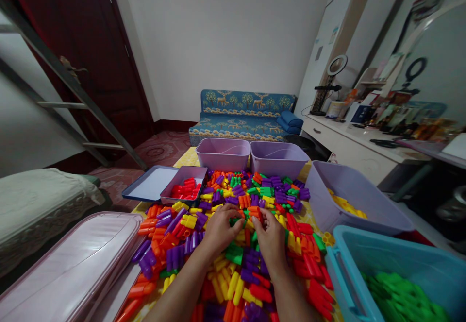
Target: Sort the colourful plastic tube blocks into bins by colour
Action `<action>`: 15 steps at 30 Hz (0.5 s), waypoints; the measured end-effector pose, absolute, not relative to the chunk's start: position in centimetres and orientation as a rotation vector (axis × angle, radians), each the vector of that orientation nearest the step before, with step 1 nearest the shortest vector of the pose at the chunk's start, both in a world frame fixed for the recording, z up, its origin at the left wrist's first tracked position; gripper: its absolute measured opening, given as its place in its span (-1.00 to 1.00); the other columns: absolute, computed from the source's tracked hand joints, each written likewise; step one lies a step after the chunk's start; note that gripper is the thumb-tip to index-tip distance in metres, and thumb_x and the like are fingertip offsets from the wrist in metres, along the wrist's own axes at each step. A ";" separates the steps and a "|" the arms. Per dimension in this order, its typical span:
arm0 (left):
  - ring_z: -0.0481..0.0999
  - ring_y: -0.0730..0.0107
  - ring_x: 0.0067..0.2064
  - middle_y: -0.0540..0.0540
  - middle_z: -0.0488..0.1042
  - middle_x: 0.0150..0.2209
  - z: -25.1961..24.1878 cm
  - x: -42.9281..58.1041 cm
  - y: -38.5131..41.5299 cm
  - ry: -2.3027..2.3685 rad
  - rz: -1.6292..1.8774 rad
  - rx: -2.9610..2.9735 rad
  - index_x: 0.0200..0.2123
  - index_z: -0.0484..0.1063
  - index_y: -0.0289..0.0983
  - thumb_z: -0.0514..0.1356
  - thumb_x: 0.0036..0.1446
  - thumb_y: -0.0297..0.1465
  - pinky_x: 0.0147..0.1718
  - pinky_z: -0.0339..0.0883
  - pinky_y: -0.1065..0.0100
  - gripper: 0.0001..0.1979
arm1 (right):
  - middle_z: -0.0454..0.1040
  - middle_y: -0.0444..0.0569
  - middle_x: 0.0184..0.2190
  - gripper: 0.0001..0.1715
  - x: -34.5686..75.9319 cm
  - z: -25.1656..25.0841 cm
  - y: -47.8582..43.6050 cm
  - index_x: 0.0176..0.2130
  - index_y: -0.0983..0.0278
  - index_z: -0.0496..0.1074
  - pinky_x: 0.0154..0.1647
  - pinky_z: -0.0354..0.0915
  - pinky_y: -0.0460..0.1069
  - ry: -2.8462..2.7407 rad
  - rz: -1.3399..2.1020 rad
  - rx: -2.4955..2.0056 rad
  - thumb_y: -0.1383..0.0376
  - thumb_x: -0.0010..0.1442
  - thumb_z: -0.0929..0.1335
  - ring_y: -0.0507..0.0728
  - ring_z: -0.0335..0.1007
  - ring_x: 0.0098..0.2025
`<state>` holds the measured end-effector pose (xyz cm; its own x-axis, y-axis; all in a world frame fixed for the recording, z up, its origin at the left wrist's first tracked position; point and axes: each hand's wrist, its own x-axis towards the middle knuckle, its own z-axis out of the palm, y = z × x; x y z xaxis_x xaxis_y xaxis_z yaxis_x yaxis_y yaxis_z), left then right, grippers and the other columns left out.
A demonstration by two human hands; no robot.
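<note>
Many plastic toy blocks shaped like joined fingers lie in a mixed heap across the table. Over the middle of it, my left hand is closed with thumb and fingers curled together; green shows between them, but I cannot make out what it grips. Close beside it, my right hand pinches an orange block between thumb and fingers. A green block and purple blocks lie between my forearms. Yellow blocks are nearer to me.
Two lilac bins stand at the back. Right of the heap are a lilac bin with yellow blocks and a blue bin with green ones. A tin of red blocks sits left, behind pink lids. A patterned sofa stands beyond.
</note>
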<state>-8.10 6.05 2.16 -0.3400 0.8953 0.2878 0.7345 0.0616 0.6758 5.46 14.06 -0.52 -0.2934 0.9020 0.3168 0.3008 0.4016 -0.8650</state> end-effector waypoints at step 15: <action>0.30 0.50 -0.48 0.04 0.39 -0.50 0.1 -9.6 7.1 1.883 1.447 1.219 -0.35 0.47 -0.31 0.23 -0.10 -0.41 -0.50 0.14 0.49 -0.83 | 0.41 -0.16 -0.71 -0.82 -4.2 5.3 20.0 -0.44 0.32 0.43 -0.71 0.16 -0.15 -1.007 1.597 -0.874 0.33 -0.17 0.42 0.00 0.28 -0.67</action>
